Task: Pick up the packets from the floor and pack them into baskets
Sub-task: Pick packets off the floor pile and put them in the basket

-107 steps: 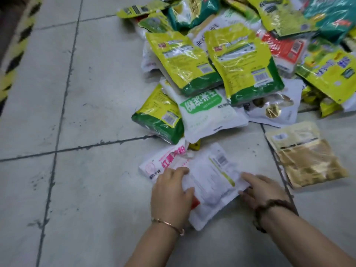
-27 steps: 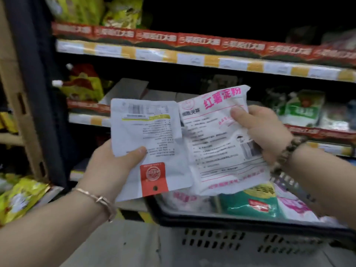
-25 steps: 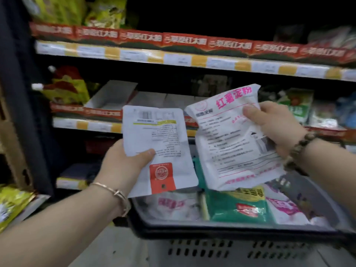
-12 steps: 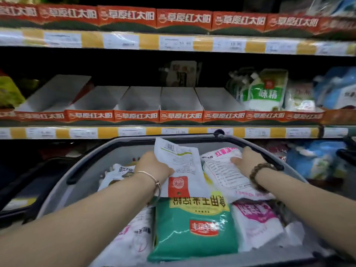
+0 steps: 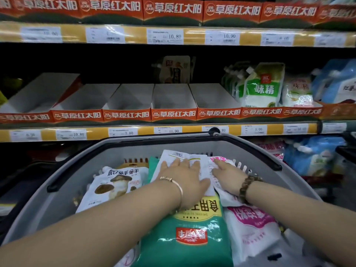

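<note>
One grey basket (image 5: 67, 189) holds the packets. At its left lies one white mushroom-printed packet (image 5: 115, 184). Next, the left grip (image 5: 185, 176) is spread flat, fingers straight, pressing one white barcode packet (image 5: 173, 156) that lies directly under its palm. That packet rests on one green packet (image 5: 185, 232) in the middle. Just to the right, the right grip (image 5: 228, 175) is also flat and spread on one pink-lettered packet (image 5: 224, 158) beneath it. One pink-and-white packet (image 5: 252, 226) lies under the right forearm. Other packets are partly hidden.
</note>
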The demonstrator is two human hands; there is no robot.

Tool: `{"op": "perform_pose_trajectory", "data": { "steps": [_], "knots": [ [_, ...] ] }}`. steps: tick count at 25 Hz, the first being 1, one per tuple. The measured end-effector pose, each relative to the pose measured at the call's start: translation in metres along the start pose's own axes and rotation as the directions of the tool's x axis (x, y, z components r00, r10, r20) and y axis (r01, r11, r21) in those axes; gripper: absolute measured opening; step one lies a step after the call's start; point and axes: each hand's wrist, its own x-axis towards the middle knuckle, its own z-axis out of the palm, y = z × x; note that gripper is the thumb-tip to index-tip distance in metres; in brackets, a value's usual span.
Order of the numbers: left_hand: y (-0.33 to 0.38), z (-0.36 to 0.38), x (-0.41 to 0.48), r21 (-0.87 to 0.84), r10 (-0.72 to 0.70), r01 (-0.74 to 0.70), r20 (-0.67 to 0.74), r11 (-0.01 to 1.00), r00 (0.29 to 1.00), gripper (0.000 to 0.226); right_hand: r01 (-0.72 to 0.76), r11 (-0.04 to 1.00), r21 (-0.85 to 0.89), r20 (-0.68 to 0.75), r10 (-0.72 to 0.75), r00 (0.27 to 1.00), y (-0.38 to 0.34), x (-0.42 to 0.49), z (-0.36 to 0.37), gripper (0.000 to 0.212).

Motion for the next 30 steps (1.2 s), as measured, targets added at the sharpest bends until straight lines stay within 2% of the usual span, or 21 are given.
{"op": "perform_pose_trajectory", "data": {
  "steps": [2, 6, 8, 11, 12, 14, 16, 18, 20, 22, 26, 30],
  "knots": [
    [0.000, 0.003, 0.019, 0.021, -0.067, 0.067, 0.032, 0.998, 0.997, 0.064, -0.086, 0.989, -0.119, -0.007, 0.086, 0.996, 0.003, -0.001, 0.004, 0.039],
    [-0.001, 0.003, 0.041, 0.040, -0.158, 0.155, 0.084, 0.987, 0.984, 0.063, -0.078, 0.973, -0.219, -0.026, 0.074, 0.997, 0.000, -0.001, 0.009, 0.037],
    [0.002, 0.004, 0.039, 0.071, -0.148, 0.145, 0.040, 0.987, 0.988, 0.063, -0.051, 0.977, -0.207, -0.009, 0.050, 0.999, 0.003, 0.008, 0.011, 0.039],
    [0.005, 0.008, 0.029, 0.097, -0.082, 0.097, -0.145, 0.991, 0.986, 0.054, -0.057, 0.980, -0.188, 0.013, 0.060, 0.998, 0.003, 0.012, 0.014, 0.041],
    [0.005, 0.009, 0.027, 0.087, -0.065, 0.080, -0.162, 0.993, 0.985, 0.052, -0.068, 0.982, -0.175, 0.002, 0.069, 0.998, 0.003, 0.010, 0.013, 0.042],
    [0.004, 0.009, 0.028, 0.066, -0.050, 0.057, -0.102, 0.996, 0.994, 0.053, -0.068, 0.988, -0.139, -0.020, 0.066, 0.998, -0.001, 0.006, 0.012, 0.041],
    [-0.002, 0.003, 0.032, -0.031, -0.021, 0.021, -0.001, 0.999, 1.000, 0.053, -0.032, 0.991, -0.133, -0.030, 0.029, 0.999, -0.007, 0.003, 0.010, 0.044],
    [-0.012, -0.007, 0.032, -0.225, 0.030, -0.019, 0.044, 0.974, 0.999, 0.042, 0.001, 0.994, -0.109, -0.049, -0.007, 0.999, -0.014, 0.001, 0.008, 0.052],
    [-0.023, -0.010, 0.021, -0.354, -0.004, -0.005, -0.023, 0.935, 1.000, 0.038, 0.100, 0.985, -0.137, -0.039, -0.107, 0.994, -0.024, -0.002, 0.005, 0.054],
    [-0.036, -0.012, 0.004, -0.398, -0.087, 0.032, -0.121, 0.917, 0.989, 0.042, 0.174, 0.974, -0.146, 0.003, -0.176, 0.984, -0.035, -0.009, -0.003, 0.056],
    [-0.082, -0.013, -0.046, -0.506, -0.205, 0.031, -0.291, 0.862, 0.934, 0.038, 0.224, 0.955, -0.192, -0.034, -0.234, 0.972, -0.069, -0.022, -0.018, 0.063],
    [-0.144, -0.020, -0.119, -0.560, -0.267, 0.028, -0.349, 0.828, 0.898, 0.040, 0.422, 0.885, -0.197, -0.059, -0.440, 0.896, -0.155, -0.050, -0.007, 0.062]
  ]
}}
